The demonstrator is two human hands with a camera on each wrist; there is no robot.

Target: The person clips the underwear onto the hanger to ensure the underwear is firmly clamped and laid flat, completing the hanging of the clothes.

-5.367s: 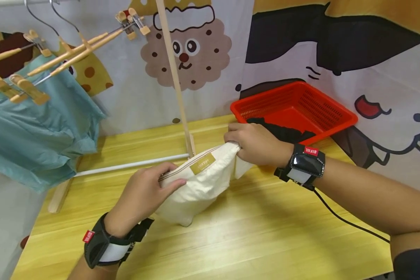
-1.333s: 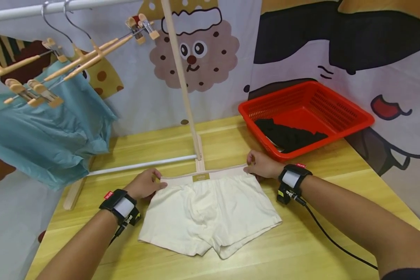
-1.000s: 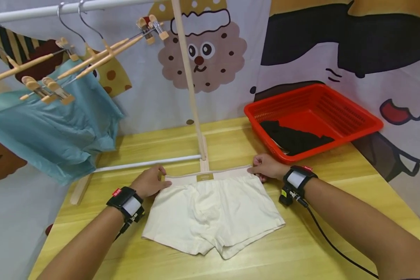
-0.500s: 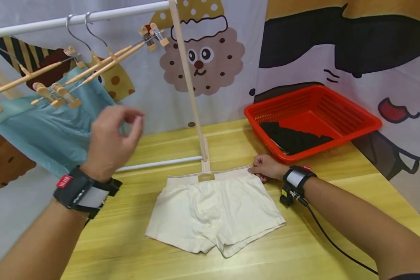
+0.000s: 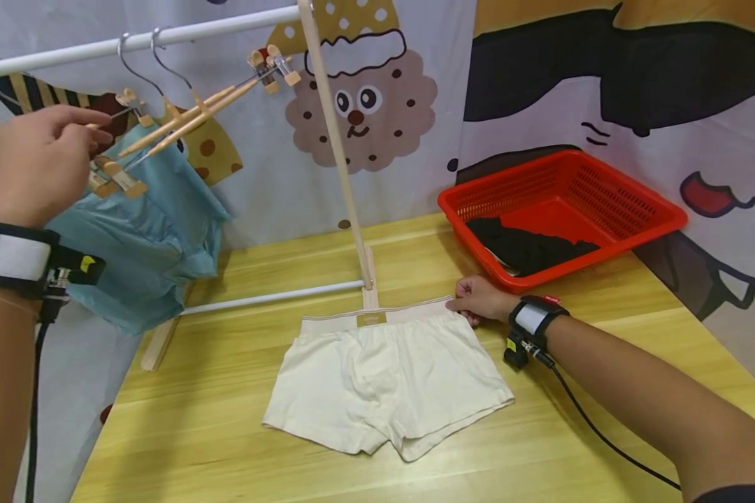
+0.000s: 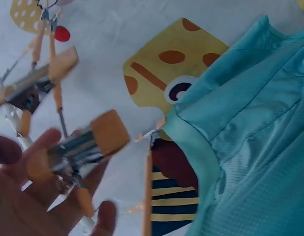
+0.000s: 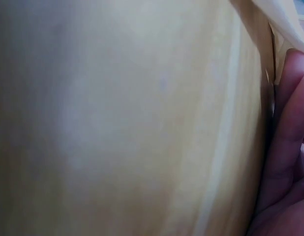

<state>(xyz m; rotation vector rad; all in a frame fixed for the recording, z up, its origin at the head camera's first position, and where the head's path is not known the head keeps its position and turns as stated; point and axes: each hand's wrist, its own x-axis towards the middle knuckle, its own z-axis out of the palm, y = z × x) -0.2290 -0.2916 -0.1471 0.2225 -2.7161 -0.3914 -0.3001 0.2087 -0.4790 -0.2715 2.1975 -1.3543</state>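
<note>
Since before, the left hand (image 5: 34, 168) left the white shorts (image 5: 386, 377) and now holds a wooden hanger (image 5: 110, 180) clip. Shorts lie flat, waistband toward the table's (image 5: 226, 433) back edge, long axis left-right. Right hand (image 5: 481, 299) pinches the waistband's right corner

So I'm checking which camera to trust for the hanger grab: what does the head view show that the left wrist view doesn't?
Only the head view shows the cream boxer briefs on the table, the right hand at their waistband, and the red basket. Only the left wrist view shows a hanger clip against the left hand's fingers. Both show the left hand and the teal garment.
</note>
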